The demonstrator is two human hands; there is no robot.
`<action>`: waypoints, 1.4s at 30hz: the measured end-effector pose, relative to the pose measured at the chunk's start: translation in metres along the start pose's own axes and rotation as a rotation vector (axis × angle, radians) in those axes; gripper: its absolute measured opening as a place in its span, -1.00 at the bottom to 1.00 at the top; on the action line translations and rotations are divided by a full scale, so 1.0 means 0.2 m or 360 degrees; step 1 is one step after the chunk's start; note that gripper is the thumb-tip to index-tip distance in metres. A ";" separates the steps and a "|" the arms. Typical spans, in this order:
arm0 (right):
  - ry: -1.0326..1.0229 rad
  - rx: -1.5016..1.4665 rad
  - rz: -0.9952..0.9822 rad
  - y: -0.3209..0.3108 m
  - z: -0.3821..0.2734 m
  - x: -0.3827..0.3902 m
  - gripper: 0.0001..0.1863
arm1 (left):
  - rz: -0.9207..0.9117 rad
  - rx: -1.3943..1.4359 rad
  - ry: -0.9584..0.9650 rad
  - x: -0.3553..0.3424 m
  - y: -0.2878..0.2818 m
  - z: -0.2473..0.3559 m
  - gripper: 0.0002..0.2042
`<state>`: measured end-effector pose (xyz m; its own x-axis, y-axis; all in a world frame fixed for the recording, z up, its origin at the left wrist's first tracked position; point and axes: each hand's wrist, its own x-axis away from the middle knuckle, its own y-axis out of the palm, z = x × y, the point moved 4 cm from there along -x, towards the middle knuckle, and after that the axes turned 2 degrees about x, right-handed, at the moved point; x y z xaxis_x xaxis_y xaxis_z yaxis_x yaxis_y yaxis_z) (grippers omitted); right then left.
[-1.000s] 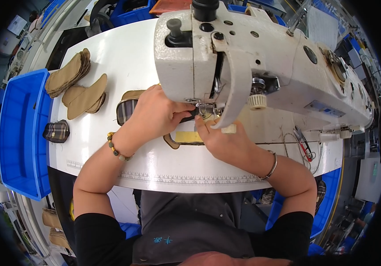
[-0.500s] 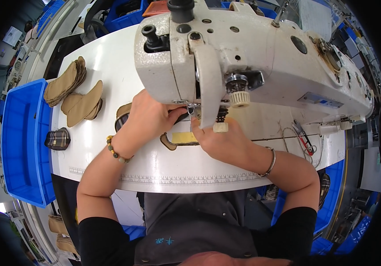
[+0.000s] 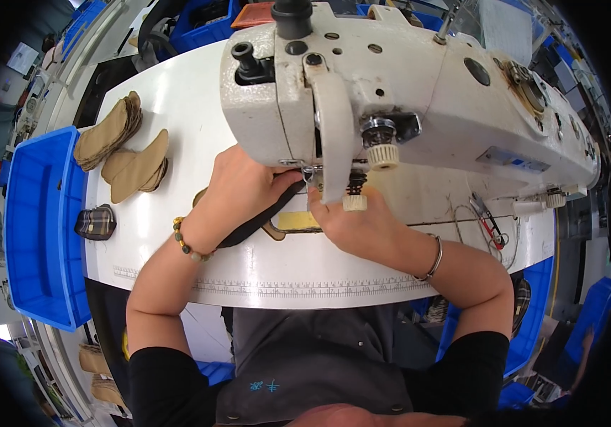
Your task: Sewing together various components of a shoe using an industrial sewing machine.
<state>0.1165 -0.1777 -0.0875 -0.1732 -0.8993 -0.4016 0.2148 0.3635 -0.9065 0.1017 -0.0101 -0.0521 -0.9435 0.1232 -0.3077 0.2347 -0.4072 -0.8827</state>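
Glossy and white, our bench [image 3: 177,99] has a smooth, curved front edge with a printed ruler [image 3: 305,290] running along it. Over it juts the machine [image 3: 419,78], its white enamel finely pebbled, with a ribbed cream dial [image 3: 382,156], a dark coiled spring [image 3: 356,183] and a small metal foot [image 3: 309,175].

Just left of that foot, our left hand [image 3: 238,181] pinches the dark cloth [image 3: 266,212] between thumb and forefinger. This soft, matt strip slants from the foot toward us and passes below the wrist, where round beads [image 3: 190,249] are strung in mixed yellow and dark tones. Our right hand [image 3: 359,224] lies on the other side, its forefinger tip close to the foot; the machine hides part of the hand, so we cannot tell whether its fingers grip anything. A plain, shiny bangle [image 3: 435,260] circles that wrist.

Between our hands lies a flat yellow strip [image 3: 298,221], with the rounded end of a tan piece [image 3: 272,230] beside it.

On the left we have two stacks of flat tan cutouts, a neat one [image 3: 109,132] and a fanned one [image 3: 140,171], waisted like soles. Nearer us sits a puffy plaid pouch [image 3: 95,222], just beside a smooth blue plastic tub [image 3: 42,235]. At far right, red-handled snips [image 3: 489,226] lie among loose thread.
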 end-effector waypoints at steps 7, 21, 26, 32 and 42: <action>-0.0016 -0.0013 0.0087 0.03 0.00 0.01 -0.57 | -0.0148 -0.0031 -0.0191 0.02 0.03 -0.02 -0.78; -0.0154 -0.0024 0.0329 -0.01 -0.06 -0.01 -0.69 | -0.0029 0.0308 -0.0236 0.01 0.05 -0.04 -0.70; -0.0139 -0.0069 0.0282 -0.02 -0.05 -0.01 -0.71 | -0.0271 0.0213 -0.0462 -0.01 0.04 -0.01 -0.69; -0.0111 -0.0124 0.0284 -0.02 -0.04 -0.01 -0.78 | -0.0225 0.0272 -0.0512 -0.01 0.05 -0.02 -0.73; -0.0061 -0.0328 0.0100 -0.02 -0.02 0.01 -0.83 | -0.0178 0.0256 -0.0449 0.00 0.07 -0.04 -0.77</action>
<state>0.1107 -0.1803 -0.0864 -0.1280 -0.8805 -0.4564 0.0225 0.4575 -0.8889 0.1076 -0.0081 -0.0681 -0.9941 -0.0705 -0.0819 0.1071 -0.5456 -0.8311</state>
